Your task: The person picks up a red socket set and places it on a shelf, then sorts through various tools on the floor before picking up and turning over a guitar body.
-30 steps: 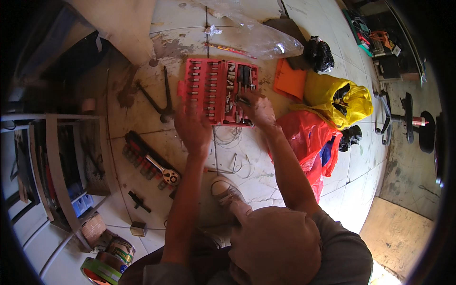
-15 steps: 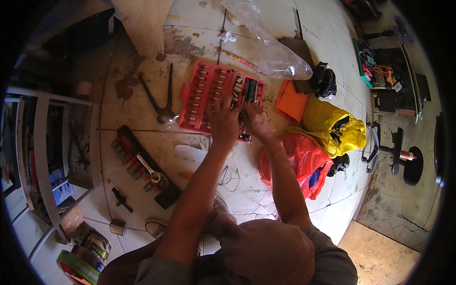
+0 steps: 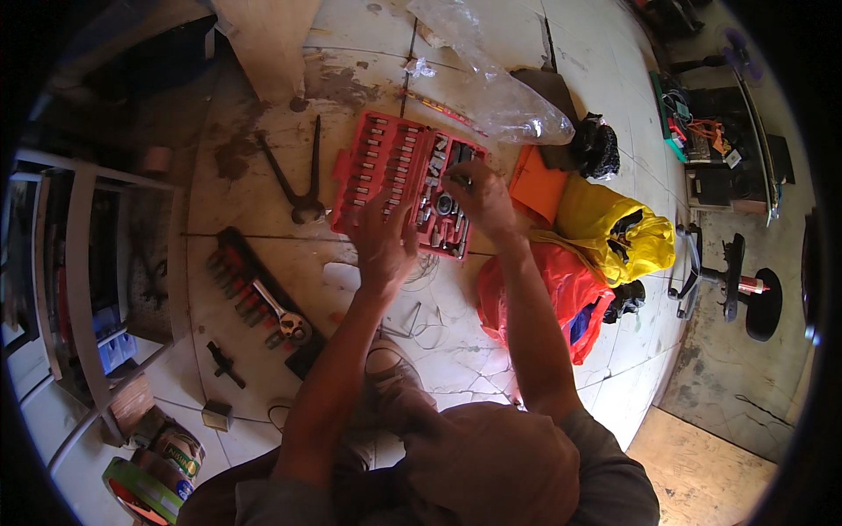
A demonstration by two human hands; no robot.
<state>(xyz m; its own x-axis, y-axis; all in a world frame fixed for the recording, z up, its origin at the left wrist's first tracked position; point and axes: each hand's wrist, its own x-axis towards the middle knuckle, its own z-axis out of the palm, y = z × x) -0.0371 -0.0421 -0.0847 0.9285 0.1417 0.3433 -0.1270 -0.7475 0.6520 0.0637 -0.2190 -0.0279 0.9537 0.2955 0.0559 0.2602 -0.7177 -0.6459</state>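
Observation:
An open red tool case lies on the floor in front of me. Rows of small bits fill its left half, and sockets with a round-headed ratchet lie in its right half. My left hand is at the case's lower left edge, fingers apart and holding nothing. Over the right half, my right hand has its fingertips pinched together. Something small and dark seems to be between them, too unclear to name.
Left of the case lie long-handled pincers and a dark socket rail bearing a chrome ratchet. Red and yellow bags sit at the right. A metal rack stands at far left, clear plastic at the back.
My left hand has drawn back toward me and left, off the middle of the case. My right hand has lifted slightly and shifted right, uncovering the ratchet and sockets.

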